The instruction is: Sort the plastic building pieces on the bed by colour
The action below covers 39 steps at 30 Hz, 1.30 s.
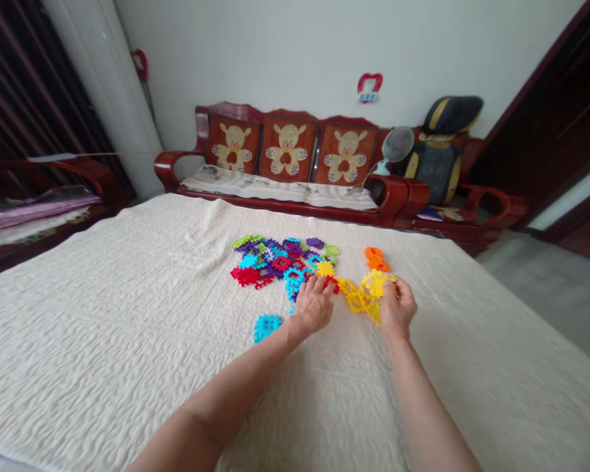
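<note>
A heap of plastic interlocking building pieces [281, 263] in purple, blue, red and green lies mid-table. My left hand [315, 303] reaches palm down onto the heap's near right edge, over red pieces; its fingertips are partly hidden among them. In my right hand [398, 305] a yellow interlocking piece [376, 283] is pinched between thumb and fingers. More yellow pieces [354, 296] lie just left of that hand. Orange pieces [375, 258] sit beyond it. Nearer me, left of my left forearm, rest blue pieces [267, 328].
A cream quilted cover [128, 314] spreads over the table. Behind stands a red wooden sofa [285, 196] with bear cushions [289, 149]. A small fan [397, 145] and a chair with a massage pad [435, 170] stand at the back right.
</note>
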Motion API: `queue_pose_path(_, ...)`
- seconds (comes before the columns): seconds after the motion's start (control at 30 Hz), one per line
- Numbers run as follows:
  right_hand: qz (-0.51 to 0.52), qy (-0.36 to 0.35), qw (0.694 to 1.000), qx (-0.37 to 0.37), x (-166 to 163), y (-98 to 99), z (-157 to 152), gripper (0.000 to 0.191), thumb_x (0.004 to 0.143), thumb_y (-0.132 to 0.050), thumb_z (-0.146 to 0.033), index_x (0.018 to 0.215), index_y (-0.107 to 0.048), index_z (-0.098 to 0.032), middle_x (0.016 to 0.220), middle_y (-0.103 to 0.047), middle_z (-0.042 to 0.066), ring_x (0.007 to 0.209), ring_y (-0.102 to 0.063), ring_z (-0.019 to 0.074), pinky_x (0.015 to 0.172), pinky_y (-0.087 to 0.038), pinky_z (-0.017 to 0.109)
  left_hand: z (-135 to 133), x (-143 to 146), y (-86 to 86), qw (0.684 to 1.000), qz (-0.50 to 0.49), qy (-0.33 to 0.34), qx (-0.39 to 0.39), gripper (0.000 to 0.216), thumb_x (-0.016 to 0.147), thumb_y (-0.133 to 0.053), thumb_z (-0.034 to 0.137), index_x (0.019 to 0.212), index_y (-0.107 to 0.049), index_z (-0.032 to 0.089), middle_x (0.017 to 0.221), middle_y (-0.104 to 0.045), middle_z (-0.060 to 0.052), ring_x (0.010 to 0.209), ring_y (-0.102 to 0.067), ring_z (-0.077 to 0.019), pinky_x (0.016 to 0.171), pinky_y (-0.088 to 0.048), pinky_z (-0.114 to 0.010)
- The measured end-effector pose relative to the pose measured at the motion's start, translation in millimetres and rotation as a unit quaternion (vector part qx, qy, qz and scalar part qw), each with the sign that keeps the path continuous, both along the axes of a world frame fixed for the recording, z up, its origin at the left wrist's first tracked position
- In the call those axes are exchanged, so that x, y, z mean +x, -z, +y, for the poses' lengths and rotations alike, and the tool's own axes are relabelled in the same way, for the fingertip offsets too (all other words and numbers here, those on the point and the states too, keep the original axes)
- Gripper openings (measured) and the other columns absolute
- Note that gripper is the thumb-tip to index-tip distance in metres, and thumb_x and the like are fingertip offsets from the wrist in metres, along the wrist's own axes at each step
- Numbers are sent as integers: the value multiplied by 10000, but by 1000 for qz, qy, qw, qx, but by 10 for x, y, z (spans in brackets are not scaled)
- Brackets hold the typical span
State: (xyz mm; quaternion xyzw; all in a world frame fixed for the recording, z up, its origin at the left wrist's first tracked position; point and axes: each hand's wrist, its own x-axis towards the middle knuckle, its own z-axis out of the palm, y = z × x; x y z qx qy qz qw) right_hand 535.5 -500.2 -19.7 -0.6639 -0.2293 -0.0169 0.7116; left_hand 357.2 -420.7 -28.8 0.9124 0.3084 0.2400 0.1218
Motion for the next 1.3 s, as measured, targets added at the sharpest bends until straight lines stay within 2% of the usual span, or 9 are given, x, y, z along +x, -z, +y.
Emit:
queue_pose_path(0.1,-12,87,996,-4,252,149,-27,476,707,-580,-480,1022,-698,-142,957,-707,84,860,-640,217,822,-529,366,97,32,68,997,68,10,18,487,889,-593,307,1372,-593,243,1478,-504,-132,1407,-373,-387,1109,-397,-590)
queue_pose_path(0.2,3,106,994,-3,407,347,-11,457,697,-563,-458,1000,-694,-143,948,-696,84,849,-635,219,806,-533,366,212,-40,69,995,89,30,46,451,921,-552,335,1362,-602,253,1402,-546,-133,1376,-394,-368,1112,-387,-580)
queue_pose_path(0.4,17,137,990,-32,593,560,28,496,695,-547,-418,1097,-662,-151,956,-665,69,830,-611,208,809,-526,370,510,-356,-152,986,140,26,88,353,932,-532,296,1241,-676,206,1225,-617,-159,1219,-505,-320,1071,-408,-490)
queue_pose_path(0.53,-23,115,988,-102,599,572,33,438,690,-524,-386,1038,-678,-171,908,-669,64,826,-599,221,837,-519,384,737,-576,-296,987,138,-30,82,363,924,-556,310,1255,-676,219,1321,-596,-142,1270,-494,-322,1083,-398,-484)
queue_pose_path(0.67,-107,122,975,-154,529,553,49,449,674,-520,-369,1037,-682,-161,1022,-671,118,931,-601,265,929,-492,439,722,-784,-277,991,92,-56,75,356,941,-540,307,1264,-671,235,1403,-570,-128,1333,-479,-315,1095,-410,-479)
queue_pose_path(0.77,-151,116,968,-161,497,545,57,478,678,-524,-369,1070,-673,-141,1098,-660,159,1017,-592,297,984,-462,477,505,-888,-166,994,69,3,80,367,957,-531,353,1270,-664,218,1420,-571,-138,1359,-474,-317,1106,-406,-488)
queue_pose_path(0.9,-140,101,970,-171,491,548,55,445,692,-518,-349,1058,-669,-146,1078,-659,157,1005,-596,294,974,-470,475,226,-930,-41,985,114,116,65,452,918,-604,436,1324,-629,241,1498,-520,-137,1425,-402,-355,1141,-350,-553)
queue_pose_path(1.03,-129,88,971,-182,491,552,54,428,688,-505,-339,1032,-674,-149,1039,-663,145,967,-605,281,966,-484,467,238,-995,-35,979,135,142,54,426,903,-613,415,1286,-648,233,1418,-580,-133,1431,-395,-353,1144,-346,-559)
queue_pose_path(1.3,-126,88,972,-179,481,559,64,363,688,-497,-322,957,-694,-179,978,-683,118,923,-610,266,946,-493,445,569,-1232,-75,987,114,54,104,394,855,-563,213,1229,-684,248,1434,-575,-108,1451,-376,-325,1160,-339,-545)
